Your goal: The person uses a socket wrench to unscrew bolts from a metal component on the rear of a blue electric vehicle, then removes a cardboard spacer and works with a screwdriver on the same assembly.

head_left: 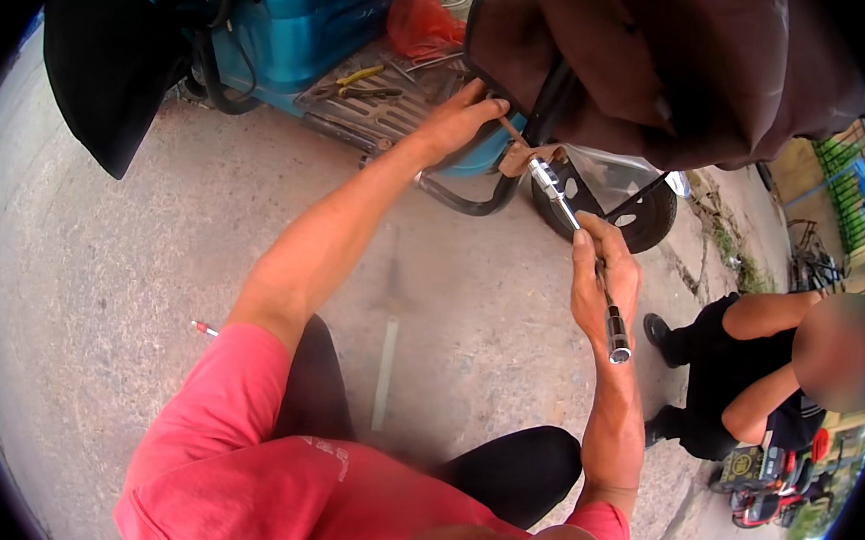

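Note:
My left hand (458,121) grips a rusty metal bar (512,130) by the front of a teal scooter (288,14). The bar meets a rusty bracket (515,160) beside the black front tube. My right hand (601,277) is closed round a chrome socket wrench (617,333), whose socket end (545,178) rests at that bracket; whether it sits on a bolt I cannot tell. Pliers with yellow handles (361,74) and other tools lie on the slotted footboard (424,109), near a red plastic bag (420,13).
A brown cover (648,54) hangs over the front wheel (636,224); a black flap (99,86) hangs at left. Another person (731,371) in black crouches at my right on the concrete (123,248). Behind are a red scooter (757,503), a bicycle (805,246) and a green fence (840,178).

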{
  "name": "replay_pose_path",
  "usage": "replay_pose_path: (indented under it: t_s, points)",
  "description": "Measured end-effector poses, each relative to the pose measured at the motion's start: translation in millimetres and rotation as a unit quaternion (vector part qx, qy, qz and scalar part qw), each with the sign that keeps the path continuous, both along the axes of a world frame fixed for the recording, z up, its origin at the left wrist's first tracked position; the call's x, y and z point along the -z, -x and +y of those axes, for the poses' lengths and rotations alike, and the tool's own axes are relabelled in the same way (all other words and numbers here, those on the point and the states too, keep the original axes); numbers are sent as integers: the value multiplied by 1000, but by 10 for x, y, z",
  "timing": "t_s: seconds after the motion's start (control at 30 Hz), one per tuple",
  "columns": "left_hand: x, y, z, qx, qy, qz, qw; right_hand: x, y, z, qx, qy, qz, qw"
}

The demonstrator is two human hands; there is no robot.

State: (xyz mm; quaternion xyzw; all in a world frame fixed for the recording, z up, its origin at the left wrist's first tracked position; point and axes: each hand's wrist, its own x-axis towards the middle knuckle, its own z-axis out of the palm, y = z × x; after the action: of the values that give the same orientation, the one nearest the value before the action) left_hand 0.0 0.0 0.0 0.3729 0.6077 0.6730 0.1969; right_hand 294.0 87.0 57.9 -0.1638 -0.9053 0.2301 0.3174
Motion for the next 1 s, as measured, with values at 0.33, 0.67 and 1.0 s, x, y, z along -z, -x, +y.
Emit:
replay_pose_path:
  t_s: [0.33,0.67,1.0]
  points:
    - [-76,-115,-5,-15,-43,13,999,-270,78,100,-56,-270,-21,961]
    - [-55,-81,74,-1,-38,-40,998,-30,109,128,-13,192,0,981]
    - [-151,-146,-15,-98,5,-18,995,182,151,108,-22,570,89,816]
